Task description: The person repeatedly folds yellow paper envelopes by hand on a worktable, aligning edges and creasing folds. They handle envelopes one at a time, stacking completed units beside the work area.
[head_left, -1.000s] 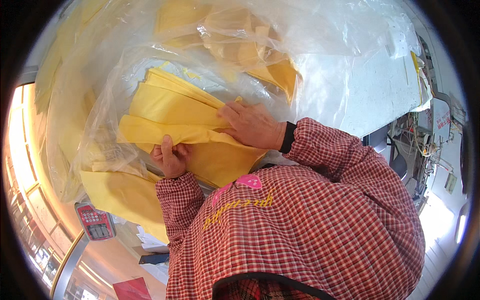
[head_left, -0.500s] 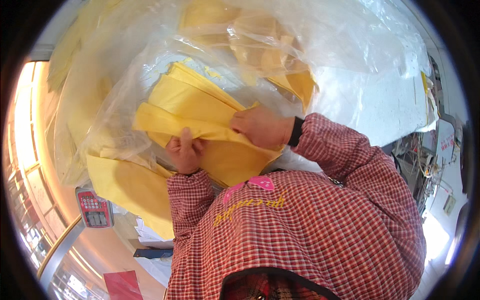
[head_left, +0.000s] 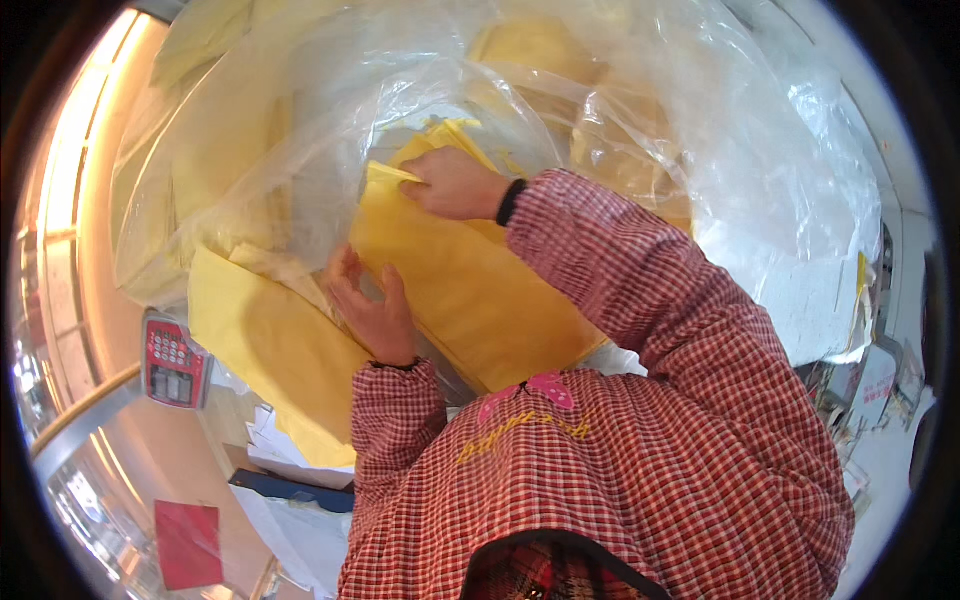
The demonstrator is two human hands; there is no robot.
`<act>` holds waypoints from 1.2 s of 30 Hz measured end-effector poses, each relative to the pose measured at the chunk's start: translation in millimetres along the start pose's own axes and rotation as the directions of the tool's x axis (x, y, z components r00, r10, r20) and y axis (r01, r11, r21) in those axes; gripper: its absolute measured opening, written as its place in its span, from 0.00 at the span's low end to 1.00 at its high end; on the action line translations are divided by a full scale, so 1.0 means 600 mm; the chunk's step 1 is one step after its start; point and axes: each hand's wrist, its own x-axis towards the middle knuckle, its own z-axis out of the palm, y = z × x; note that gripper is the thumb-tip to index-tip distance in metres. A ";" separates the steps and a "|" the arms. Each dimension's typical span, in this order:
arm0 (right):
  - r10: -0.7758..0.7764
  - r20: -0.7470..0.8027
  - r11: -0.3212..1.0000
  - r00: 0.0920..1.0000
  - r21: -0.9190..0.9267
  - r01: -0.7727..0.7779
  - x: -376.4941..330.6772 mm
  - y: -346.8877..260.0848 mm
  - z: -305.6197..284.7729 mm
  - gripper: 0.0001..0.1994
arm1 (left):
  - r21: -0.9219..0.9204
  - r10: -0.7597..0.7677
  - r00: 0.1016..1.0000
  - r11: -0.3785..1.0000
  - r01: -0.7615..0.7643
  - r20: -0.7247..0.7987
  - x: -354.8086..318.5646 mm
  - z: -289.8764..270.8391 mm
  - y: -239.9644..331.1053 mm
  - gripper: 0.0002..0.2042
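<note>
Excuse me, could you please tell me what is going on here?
A person in a red checked smock is handling yellow cloth. The right hand pinches its upper end, while the left hand is open at its left edge. Another yellow piece lies to the left, and clear plastic spreads beyond.

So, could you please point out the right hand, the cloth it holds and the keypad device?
Right hand (head_left: 457,183): head view, back.
Cloth (head_left: 472,287): head view, upper face.
Keypad device (head_left: 173,350): head view, keypad.
</note>
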 end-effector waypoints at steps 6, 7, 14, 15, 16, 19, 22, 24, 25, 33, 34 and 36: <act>-0.457 0.024 0.884 0.889 0.122 0.451 -0.095 -0.012 0.010 0.21 | 0.341 0.337 0.928 0.863 -0.373 0.159 0.063 0.000 -0.010 0.28; -0.473 0.017 0.876 0.881 0.113 0.468 -0.105 -0.022 0.005 0.22 | 0.350 0.364 0.911 0.842 -0.411 0.192 0.067 0.003 -0.021 0.28; -0.447 0.062 0.838 0.893 0.378 0.393 -0.125 -0.002 -0.053 0.23 | 0.177 0.236 0.954 0.947 -0.268 0.183 0.014 -0.034 -0.033 0.20; -0.395 0.122 0.853 0.911 0.416 0.314 -0.124 0.004 -0.060 0.21 | 0.183 0.196 0.966 0.957 -0.226 0.170 0.010 -0.032 -0.027 0.18; -0.343 0.182 0.864 0.922 0.447 0.233 -0.119 0.000 -0.072 0.20 | 0.188 0.157 0.975 0.964 -0.185 0.156 0.021 -0.029 0.008 0.17; -0.258 0.301 0.885 0.918 0.455 0.099 -0.113 -0.003 -0.086 0.17 | 0.165 0.206 0.946 0.954 -0.252 0.252 0.055 -0.030 0.011 0.14; -0.308 0.299 0.859 0.903 0.495 0.129 -0.112 -0.015 -0.097 0.17 | 0.148 0.245 0.928 0.944 -0.295 0.282 0.067 -0.031 -0.003 0.12; -0.403 0.250 0.850 0.881 0.460 0.258 -0.117 -0.024 -0.099 0.19 | 0.153 0.277 0.940 0.939 -0.309 0.199 0.062 -0.022 -0.008 0.10; -0.462 0.219 0.847 0.859 0.395 0.355 -0.122 -0.025 -0.095 0.19 | 0.158 0.310 0.942 0.931 -0.329 0.131 0.050 -0.013 -0.006 0.09; -0.556 0.231 0.828 0.798 0.072 0.556 -0.183 -0.047 -0.090 0.21 | 0.282 0.485 0.875 0.839 -0.466 0.005 0.025 -0.019 0.014 0.06; -0.551 0.255 0.834 0.794 0.128 0.537 -0.183 -0.040 -0.090 0.18 | 0.304 0.488 0.873 0.831 -0.466 0.003 0.021 -0.020 0.014 0.06; -0.449 0.425 0.863 0.786 0.433 0.259 -0.152 -0.045 -0.131 0.17 | 0.355 0.481 0.877 0.818 -0.452 0.008 0.015 -0.025 0.016 0.06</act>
